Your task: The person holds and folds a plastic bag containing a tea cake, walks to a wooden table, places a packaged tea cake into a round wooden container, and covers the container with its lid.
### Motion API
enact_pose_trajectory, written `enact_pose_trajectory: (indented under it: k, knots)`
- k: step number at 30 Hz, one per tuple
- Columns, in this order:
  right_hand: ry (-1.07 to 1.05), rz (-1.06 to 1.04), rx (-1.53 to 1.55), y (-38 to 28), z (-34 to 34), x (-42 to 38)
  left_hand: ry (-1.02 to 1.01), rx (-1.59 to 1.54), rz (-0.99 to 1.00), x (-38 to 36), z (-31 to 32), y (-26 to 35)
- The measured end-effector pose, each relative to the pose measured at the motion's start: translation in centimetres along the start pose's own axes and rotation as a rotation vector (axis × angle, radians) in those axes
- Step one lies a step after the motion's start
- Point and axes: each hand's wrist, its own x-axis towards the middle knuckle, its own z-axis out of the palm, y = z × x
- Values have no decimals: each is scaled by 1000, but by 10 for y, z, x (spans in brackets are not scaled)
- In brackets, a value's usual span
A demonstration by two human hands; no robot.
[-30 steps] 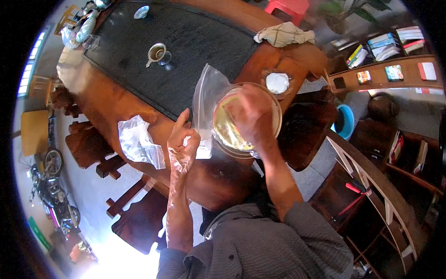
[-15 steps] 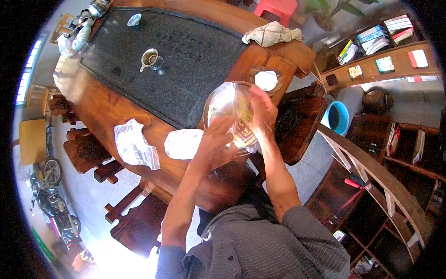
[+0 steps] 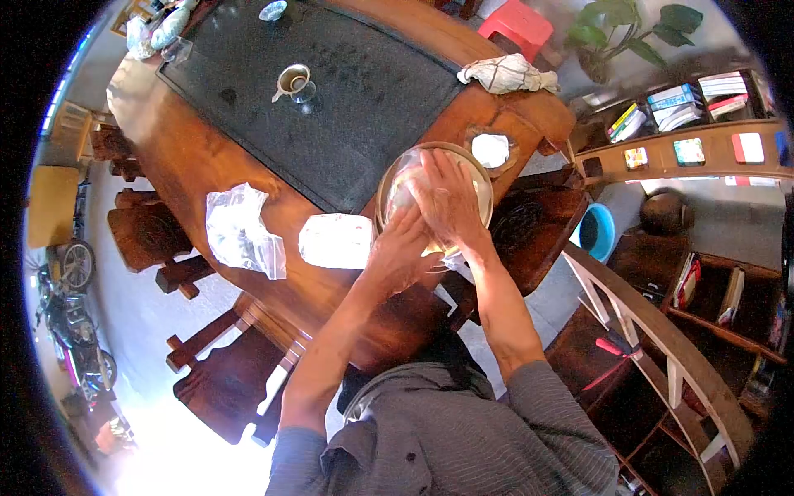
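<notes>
A round tan-rimmed container [image 3: 486, 183] stands at the near right part of the wooden table, with a clear plastic bag with a yellowish label [image 3: 400, 192] inside its rim. My right hand [image 3: 451, 198] lies over the bag, fingers stretched out and flat. Beside it, my left hand [image 3: 399, 250] rests at the near left of the container, fingers extended towards the right hand and thumb apart. Most of the bag is covered by the two hands. Left of my left hand lies a white packet [image 3: 335, 240], and farther left a crumpled clear plastic bag [image 3: 242, 231].
A dark stone tray [image 3: 347, 107] set into the table [image 3: 178, 178] carries a strainer [image 3: 294, 80] and a small bowl [image 3: 273, 11]. To the right are a white item on a round dish [image 3: 490, 151] and a checked cloth [image 3: 509, 74]. Wooden chairs [image 3: 149, 231] surround the table.
My right hand has come down from the bag's raised right side to lie flat across it. The yellow label is now mostly covered. The whole view has shifted slightly.
</notes>
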Motion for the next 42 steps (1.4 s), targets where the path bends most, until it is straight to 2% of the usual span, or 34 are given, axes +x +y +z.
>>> enact_pose_trajectory:
  k: [3, 6, 7, 8, 10, 12, 14, 15, 16, 19, 20, 21, 22, 23, 24, 25, 26, 28, 29, 32, 33, 36, 38, 40, 42]
  knots:
    - [-73, -23, 54, 10, 4, 3, 28, 36, -59, -3, 8, 5]
    - [-13, 119, 271, 22, 22, -3, 80, 94, -81, -12, 19, 13]
    - [119, 110, 245, 21, 31, -9, 88, 125, -112, -16, 31, 13]
    - [136, 101, 279, 22, 32, -11, 65, 160, -84, -21, 31, 18]
    - [164, 87, 281, 18, 28, -8, 180, 178, -69, -34, 49, 21]
    - [196, 51, 205, 18, 31, -12, 104, 163, -101, -44, 50, 29]
    - [180, 62, 108, 13, 28, -13, 184, 139, -133, -48, 61, 27]
    - [140, 98, 54, 9, 25, -14, 233, 146, -137, -47, 57, 29]
    - [87, 109, -24, 6, 21, -12, 125, 161, -115, -48, 57, 27]
    - [-65, 118, -117, 9, 23, -9, 78, 217, -100, -53, 55, 27]
    - [-128, 135, -122, 12, 25, -6, 189, 103, -124, -53, 52, 28]
    - [-180, 179, -115, 11, 22, -3, 213, 82, -131, -58, 45, 29]
    - [-259, 256, -49, 11, 18, 1, 234, 59, -135, -66, 39, 30]
    - [-339, 334, 16, 9, 10, 7, 412, 11, -114, -75, 39, 27]
    - [-419, 413, 80, 4, 0, 15, 419, 130, -141, -86, 30, 21]
    - [-485, 401, 286, -8, -23, 27, 423, 248, -169, -102, 16, 13]
    - [-436, 420, 291, -3, -21, 26, 422, 364, -197, -118, 1, 5]
    - [-337, 464, 300, 11, -15, 20, 608, 261, -459, -142, -25, -13]
    - [-234, 522, 425, 4, -20, 19, 632, 328, -577, -151, -36, -23]
    - [-80, 551, 451, -1, -25, 16, 610, 423, -820, -171, -62, -42]
    - [-18, 540, 408, -5, -25, 16, 639, 415, -830, -178, -60, -56]
    - [20, 492, 596, -27, -32, 9, 675, 540, -801, -186, -62, -91]
    - [129, 377, 725, -44, -19, -3, 823, 407, -764, -190, -74, -101]
    - [12, 309, 778, -89, -31, -9, 1050, -48, -808, -192, -99, -93]
    - [-39, 139, 793, -113, -22, -17, 1068, -180, -886, -196, -143, -77]
